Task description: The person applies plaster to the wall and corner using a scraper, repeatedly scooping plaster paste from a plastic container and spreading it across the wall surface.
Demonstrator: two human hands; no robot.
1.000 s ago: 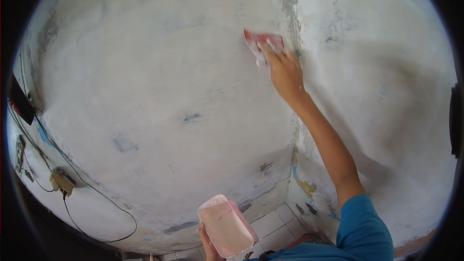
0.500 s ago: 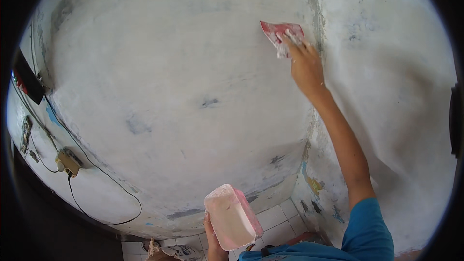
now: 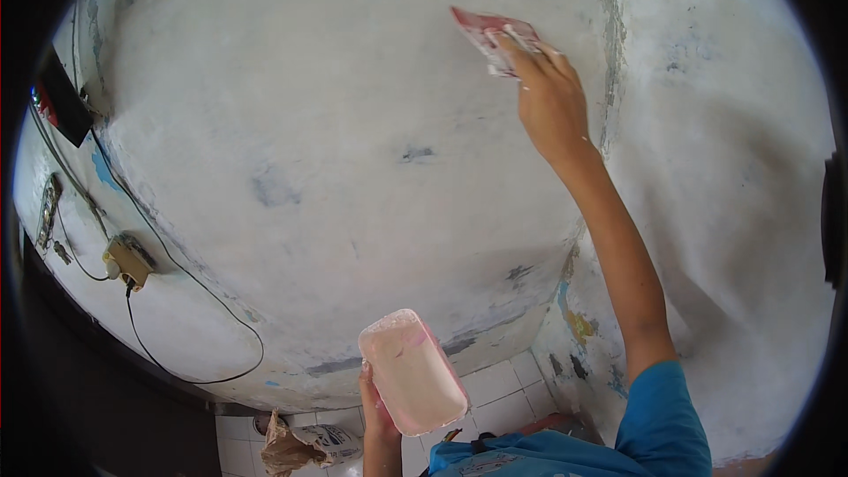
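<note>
1. Whitewashed, patchy plaster wall [image 3: 353, 124] fills nearly all of what I see, meeting a second wall at a corner seam [image 3: 609, 53] on the right. Most of it looks skimmed pale and even, as I judge it, but grey-blue blotches [image 3: 415, 155] and a darker band low down are not yet covered.
2. Down at the bottom there is white tiled floor [image 3: 495, 389], with a crumpled brown paper bag [image 3: 296, 446] lying on it.
3. My left hand [image 3: 375, 406] is clamped around the lower end of a pink rectangular plastic tray [image 3: 411, 371], held tilted and coated inside with pale paste.
4. My right hand [image 3: 552, 97] is raised high, well apart from the left, fingers closed on a small flat pink-red spreader [image 3: 490, 31] pressed to the wall just left of the corner seam.
5. On the left, a small beige box [image 3: 128, 258] is fixed to the wall with a thin black cable [image 3: 194, 344] looping beneath it.
</note>
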